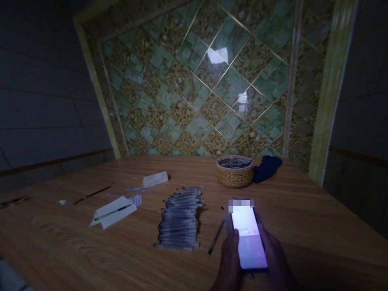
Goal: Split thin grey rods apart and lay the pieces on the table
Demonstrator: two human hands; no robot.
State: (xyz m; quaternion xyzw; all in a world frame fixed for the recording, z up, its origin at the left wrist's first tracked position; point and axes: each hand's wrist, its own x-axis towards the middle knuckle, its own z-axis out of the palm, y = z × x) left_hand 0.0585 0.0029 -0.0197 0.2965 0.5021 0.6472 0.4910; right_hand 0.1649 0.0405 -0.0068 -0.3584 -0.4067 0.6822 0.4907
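Observation:
A smartphone with a brightly lit screen is held upright between my two hands, low at the right of the view. My left hand grips its left edge, thumb against the screen's side. Along the right edge my right hand is wrapped, dark and partly hidden. Just left of the phone a single pen lies on the wooden table. Further left, many pens lie side by side in a long stacked row.
Toward the back stands a woven basket filled with pens, beside a dark blue cloth. Folded paper with a thin pen on it lies at left, near a dark stick and a white box. A tiled wall rises behind.

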